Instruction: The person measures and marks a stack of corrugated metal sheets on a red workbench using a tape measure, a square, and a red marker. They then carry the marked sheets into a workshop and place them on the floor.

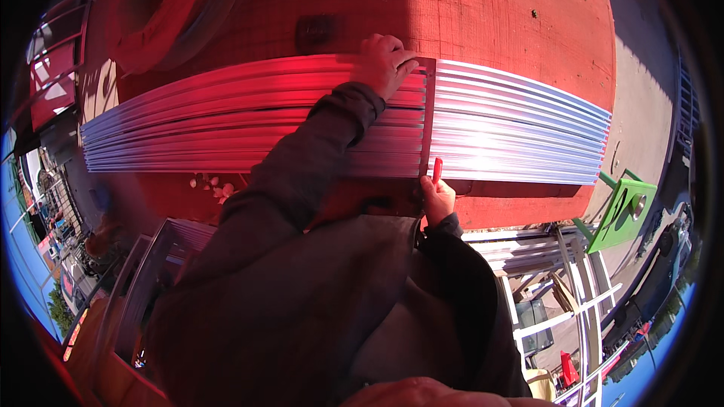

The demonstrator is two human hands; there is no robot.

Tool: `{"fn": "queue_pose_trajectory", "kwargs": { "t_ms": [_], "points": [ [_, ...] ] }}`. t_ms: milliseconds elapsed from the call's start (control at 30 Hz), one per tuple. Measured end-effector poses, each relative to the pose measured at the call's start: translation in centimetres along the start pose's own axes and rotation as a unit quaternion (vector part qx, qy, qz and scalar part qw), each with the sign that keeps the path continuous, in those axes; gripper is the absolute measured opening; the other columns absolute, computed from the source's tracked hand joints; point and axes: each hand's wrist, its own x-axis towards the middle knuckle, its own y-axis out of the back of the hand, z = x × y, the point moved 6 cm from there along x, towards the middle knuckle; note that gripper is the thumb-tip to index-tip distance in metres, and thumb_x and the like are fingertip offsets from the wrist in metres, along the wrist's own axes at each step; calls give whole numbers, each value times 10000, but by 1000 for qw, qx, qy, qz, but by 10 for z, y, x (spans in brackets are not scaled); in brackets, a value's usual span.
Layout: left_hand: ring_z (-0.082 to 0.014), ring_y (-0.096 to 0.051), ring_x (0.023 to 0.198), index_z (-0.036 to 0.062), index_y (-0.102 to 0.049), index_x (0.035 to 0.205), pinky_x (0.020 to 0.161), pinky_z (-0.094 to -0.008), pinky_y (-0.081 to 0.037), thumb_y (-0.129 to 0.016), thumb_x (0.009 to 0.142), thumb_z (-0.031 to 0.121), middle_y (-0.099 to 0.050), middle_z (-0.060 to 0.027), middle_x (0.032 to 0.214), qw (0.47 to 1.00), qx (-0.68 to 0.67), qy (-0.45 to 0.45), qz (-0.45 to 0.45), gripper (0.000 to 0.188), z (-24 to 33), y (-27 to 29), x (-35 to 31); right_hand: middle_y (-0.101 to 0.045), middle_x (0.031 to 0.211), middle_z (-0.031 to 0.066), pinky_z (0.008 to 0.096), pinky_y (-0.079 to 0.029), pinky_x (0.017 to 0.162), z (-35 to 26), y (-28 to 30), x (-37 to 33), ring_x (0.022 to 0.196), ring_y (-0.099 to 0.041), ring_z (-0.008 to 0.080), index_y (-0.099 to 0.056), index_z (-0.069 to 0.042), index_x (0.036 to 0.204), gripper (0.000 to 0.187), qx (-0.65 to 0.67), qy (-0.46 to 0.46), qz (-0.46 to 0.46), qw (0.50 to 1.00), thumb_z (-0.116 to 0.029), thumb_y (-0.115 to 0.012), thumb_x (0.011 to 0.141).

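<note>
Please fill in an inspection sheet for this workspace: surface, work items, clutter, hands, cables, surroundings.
Surface: red table, partly sunlit, partly shaded.
Work items: silvery metal strips side by side; dark bar laid across them.
Clutter: unclear dark object, pale scraps.
Left hand: over the strips, fingertips by the bar's far end.
Right hand: grips a red stick near the bar's other end.
Cables: nothing seen.
Surroundings: green stand, white frame.

The table (pixel 513 22) was red. Silver stripes lined the metal strips (pixel 520 124) — red-tinted at left, bluish at the far right end. The small stick (pixel 437 170) was red, the sleeve (pixel 298 162) dark.
</note>
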Motion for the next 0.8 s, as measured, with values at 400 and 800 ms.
{"fn": "queue_pose_trajectory", "kwargs": {
  "t_ms": [400, 800],
  "points": [
    [-261, -561, 849, 117, -743, 911, 753, -392, -460, -777, 751, 186, -608, -36, 872, 1000, 18, -2, -23, 177, 6, 5, 5, -639, 851, 60, 253, -454, 629, -155, 33, -7, 692, -612, 122, -620, 29, 1013, 404, 7, 302, 53, 952, -338, -452, 1030],
    [-257, -562, 836, 114, -744, 907, 753, -384, -458, -781, 741, 174, -609, -32, 858, 999, 24, 0, -30, 180, 8, 8, 7, -706, 1062, 114, 259, -520, 773, -201, -38, 67, 865, -656, 121, -630, -1, 1209, 311, -156, 389, 43, 907, -150, -593, 939]
  ]
}}
